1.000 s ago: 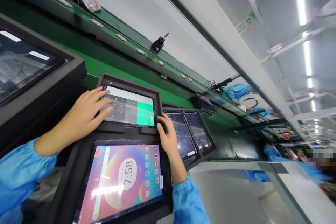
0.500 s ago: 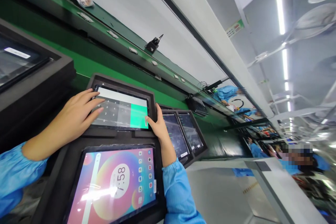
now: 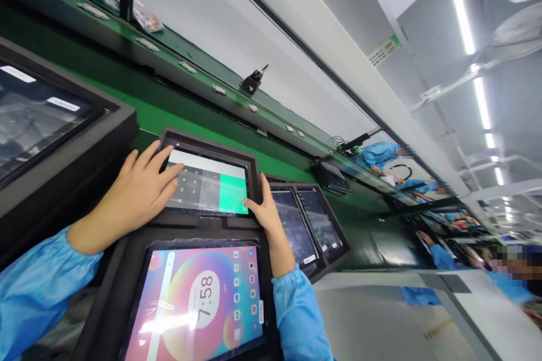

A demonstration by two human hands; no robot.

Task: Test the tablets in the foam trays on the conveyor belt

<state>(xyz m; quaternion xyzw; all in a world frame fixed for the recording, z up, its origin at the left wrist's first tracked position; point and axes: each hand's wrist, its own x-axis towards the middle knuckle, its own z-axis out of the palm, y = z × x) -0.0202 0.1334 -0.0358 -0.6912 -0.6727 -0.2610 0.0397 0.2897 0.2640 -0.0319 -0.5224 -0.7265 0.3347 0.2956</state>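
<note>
Ceiling tubes (image 3: 460, 8) light the green surface (image 3: 366, 223). There, in a black tray (image 3: 212, 149), the calculator tablet (image 3: 203, 186) lies long axis left-right, digits upright. Left hand (image 3: 144, 186): fingers spread over 1 end; right hand (image 3: 269, 211): thumb and fingers apart, thumb on its corner.

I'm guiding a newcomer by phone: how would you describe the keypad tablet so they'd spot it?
From the long green shelf, look down to the left hand and right hand. Between them is the tablet, set in a black tray. Its lit screen shows a keypad and a bright green block, unlike the tablet nearer the wearer, which shows 7:58.
</note>
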